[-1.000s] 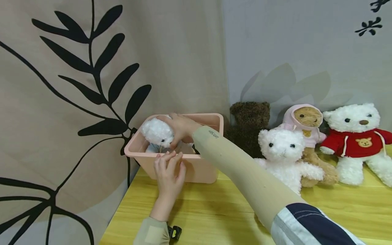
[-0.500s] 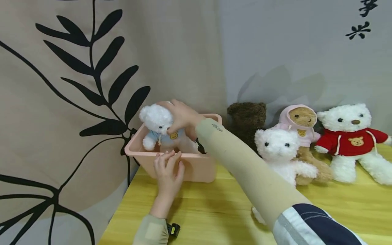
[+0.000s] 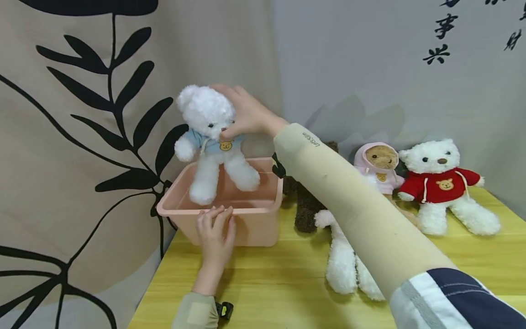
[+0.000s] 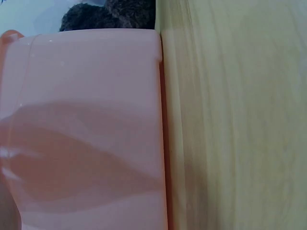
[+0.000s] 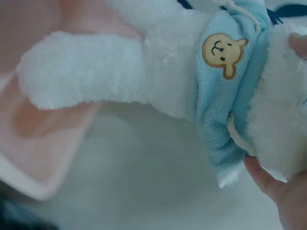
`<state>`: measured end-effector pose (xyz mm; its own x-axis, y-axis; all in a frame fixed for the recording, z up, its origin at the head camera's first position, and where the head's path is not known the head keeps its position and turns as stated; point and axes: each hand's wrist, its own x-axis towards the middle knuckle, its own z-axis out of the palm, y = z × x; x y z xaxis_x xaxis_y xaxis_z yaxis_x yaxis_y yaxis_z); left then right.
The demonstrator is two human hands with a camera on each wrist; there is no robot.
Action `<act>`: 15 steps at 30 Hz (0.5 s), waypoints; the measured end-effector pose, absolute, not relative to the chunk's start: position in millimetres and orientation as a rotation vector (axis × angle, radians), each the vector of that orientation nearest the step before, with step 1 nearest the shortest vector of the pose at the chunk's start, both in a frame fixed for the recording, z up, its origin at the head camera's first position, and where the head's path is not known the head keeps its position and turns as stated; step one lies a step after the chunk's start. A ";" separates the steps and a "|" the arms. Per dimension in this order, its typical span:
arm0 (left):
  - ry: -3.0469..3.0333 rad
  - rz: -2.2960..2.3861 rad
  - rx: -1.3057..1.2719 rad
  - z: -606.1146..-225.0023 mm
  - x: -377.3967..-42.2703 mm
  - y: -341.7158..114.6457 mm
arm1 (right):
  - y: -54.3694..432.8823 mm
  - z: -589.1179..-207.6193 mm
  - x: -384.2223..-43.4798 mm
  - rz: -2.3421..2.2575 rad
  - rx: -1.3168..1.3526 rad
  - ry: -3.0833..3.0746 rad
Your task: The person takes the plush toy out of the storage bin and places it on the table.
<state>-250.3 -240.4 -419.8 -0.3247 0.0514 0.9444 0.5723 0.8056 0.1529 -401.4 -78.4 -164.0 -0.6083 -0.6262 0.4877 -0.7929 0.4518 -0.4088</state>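
A white teddy bear (image 3: 207, 109) in a light blue hoodie is held above the pink plastic bin (image 3: 259, 214), its legs hanging in front of the bin's back rim. My right hand (image 3: 250, 109) grips the bear by the head and neck from its right side. In the right wrist view the bear's blue hoodie (image 5: 216, 96) shows, with a fingertip at the neck. My left hand (image 3: 215, 233) holds the bin's front rim, fingertips hooked over its edge. Only a sliver of that hand shows in the left wrist view, beside the bin's wall (image 4: 96, 76).
Right of the bin, several plush bears sit on the wooden table (image 3: 267, 283): a dark brown one (image 3: 306, 208), a white one (image 3: 341, 265) mostly behind my right arm, one in a pink hood (image 3: 380, 164), and one in a red hoodie (image 3: 444, 185). A patterned curtain hangs behind.
My right hand has lifted the bear in the blue hoodie up out of the bin. The left hand stays at the front rim. The head view has shifted slightly right and up.
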 end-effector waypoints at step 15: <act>-1.850 -0.573 -0.486 -422.4 -272.2 -239.5 | 95.0 -68.5 -371.0 0.749 1.048 -2.213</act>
